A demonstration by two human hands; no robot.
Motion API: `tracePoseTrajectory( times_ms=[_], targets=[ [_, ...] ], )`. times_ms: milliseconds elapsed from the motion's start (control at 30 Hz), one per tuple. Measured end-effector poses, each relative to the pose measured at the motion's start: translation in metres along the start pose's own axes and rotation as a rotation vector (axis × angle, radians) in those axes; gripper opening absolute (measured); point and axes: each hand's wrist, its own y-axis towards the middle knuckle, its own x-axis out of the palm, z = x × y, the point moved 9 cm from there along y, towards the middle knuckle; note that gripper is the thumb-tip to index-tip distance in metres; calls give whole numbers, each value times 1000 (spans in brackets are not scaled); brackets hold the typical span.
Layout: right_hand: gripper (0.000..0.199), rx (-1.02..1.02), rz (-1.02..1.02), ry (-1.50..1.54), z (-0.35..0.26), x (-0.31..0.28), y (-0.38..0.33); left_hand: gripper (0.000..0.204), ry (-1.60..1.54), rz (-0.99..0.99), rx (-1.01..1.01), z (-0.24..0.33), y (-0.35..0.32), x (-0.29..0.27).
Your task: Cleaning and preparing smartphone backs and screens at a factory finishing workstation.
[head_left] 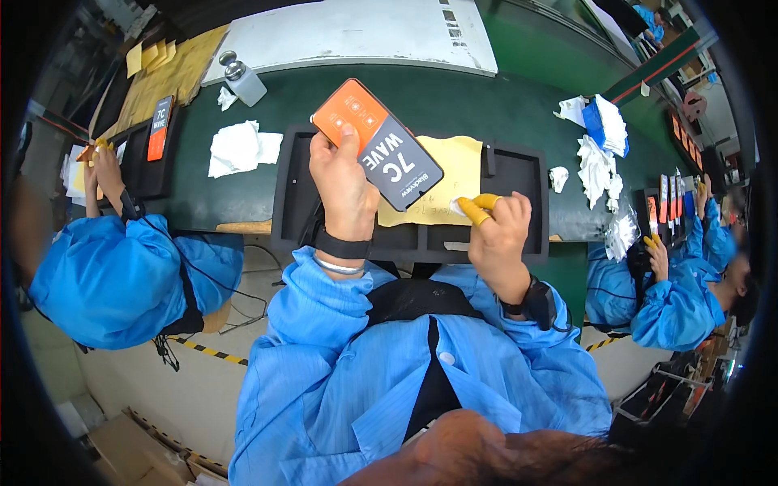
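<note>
My left hand (342, 180) is closed around the orange end of a smartphone (399, 166), whose face is orange and dark grey with white print. The phone is tilted and held above a black tray (532, 194). My right hand (498, 236) wears yellow finger cots and pinches a small white wipe (456, 208), apart from the phone's lower corner. Beneath both lies a creased yellow sheet of paper (460, 166) with faint handwriting, spread over the tray and partly hidden by the phone.
White wipes (237, 149) and a pump bottle (245, 81) stand to the left on the green table (324, 89). Crumpled wipes (594, 166) and a blue-white packet (608, 125) lie at the right. Co-workers in blue sit on both sides; another phone (160, 130) rests at left.
</note>
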Motion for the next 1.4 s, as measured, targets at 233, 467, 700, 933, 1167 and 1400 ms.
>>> tracePoseTrajectory(
  times_ms=[233, 467, 700, 933, 1167, 1400],
  targets=[
    [38, 12, 122, 136, 2, -27, 19, 21, 9, -72, -122, -13, -5, 7],
    [30, 295, 112, 632, 41, -19, 27, 24, 131, -372, -220, -24, -19, 25],
    [30, 240, -81, 1046, 50, -13, 45, 32, 742, -985, -58, -16, -62, 82],
    [27, 530, -291, 1324, 44, 17, 21, 34, 1114, -1198, 45, -27, -73, 109],
    [22, 773, 364, 1444, 86, 22, -13, 11, 896, -560, 754, 43, -73, 98],
    [19, 899, 580, 1370, 73, 54, -43, 25, 782, -599, 120, -68, -58, 52]
  ],
)
